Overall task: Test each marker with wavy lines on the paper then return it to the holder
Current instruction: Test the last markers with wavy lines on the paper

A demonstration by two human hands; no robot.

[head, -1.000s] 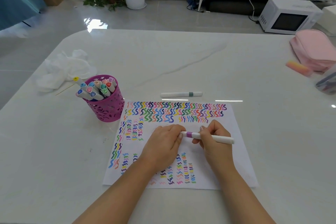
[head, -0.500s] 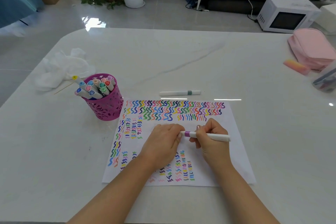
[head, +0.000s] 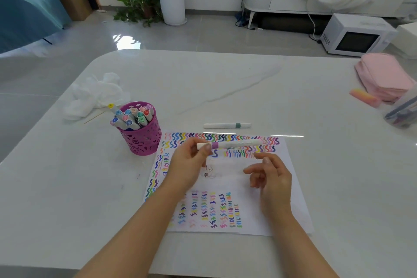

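White marble tabletop (head: 225, 88), left hand (head: 191, 165) pinching a purple-banded white plastic marker (head: 234, 144) by its cap end, 3 o'clock of the magenta cut-out holder (head: 144, 137), right hand (head: 273, 176) loose and empty, and it's probably light, stiff and slick, so grip mid-barrel.

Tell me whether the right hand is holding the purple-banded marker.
No: the left hand pinches the purple-banded marker by one end, while the right hand is open and apart from it.

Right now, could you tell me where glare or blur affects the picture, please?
Head view: glare streaks on the table past the paper's far edge; a bright reflection on the floor; the right hand and the left hand's marker look slightly motion-blurred; the wide lens bows the table's edge.
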